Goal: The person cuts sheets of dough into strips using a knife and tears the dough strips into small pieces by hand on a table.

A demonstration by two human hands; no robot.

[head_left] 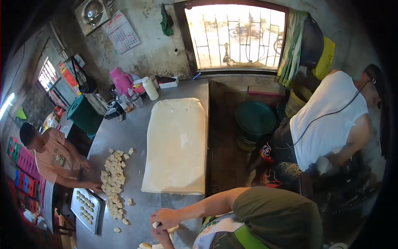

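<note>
At the bottom, my right hand [166,217] reaches in from the right with its fingers curled over a small pale piece of dough [156,225]. My left hand [162,237] is close below, its fingers bent up against the same piece and partly hidden. A strip of dough [173,228] shows just beside my hands, and more dough [145,246] lies at the lower frame edge. Up and to the left, many cut dough pieces [112,176] are heaped on the metal table [134,207]. A large smooth slab of dough [176,145] lies beyond my hands.
A tray [98,225] with rows of small dough pieces sits at the table's left edge. There a co-worker [58,157] reaches toward the heap. Another person [327,120] bends at the right. A pink jug [121,81] and bottle [150,88] stand at the back; a lidded bucket [255,118] is on the floor.
</note>
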